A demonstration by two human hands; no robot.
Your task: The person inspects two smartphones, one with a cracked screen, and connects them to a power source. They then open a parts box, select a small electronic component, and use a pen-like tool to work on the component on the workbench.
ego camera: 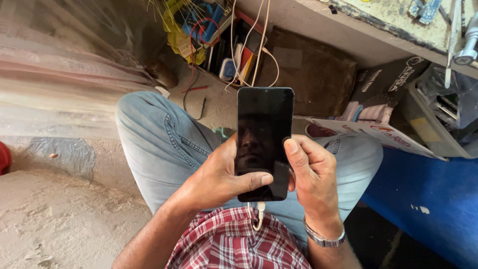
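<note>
A black smartphone point(264, 129) with a dark screen is held upright over my lap in both hands. My left hand point(219, 179) wraps its left edge, the thumb lying across the lower screen. My right hand point(311, 172) grips the right edge, thumb resting along the side; a metal watch band sits on that wrist. A white cable point(259, 216) is plugged into the phone's bottom end and loops down over my red checked shirt. My legs are in light blue jeans point(164, 144).
A cluttered box of cables, chargers and small parts point(224, 40) stands on the floor ahead. A brown bag point(313, 69), printed cardboard boxes point(388, 84) and a plastic tub point(438, 124) are at right, under a workbench point(398, 20). Blue surface point(428, 199) lower right.
</note>
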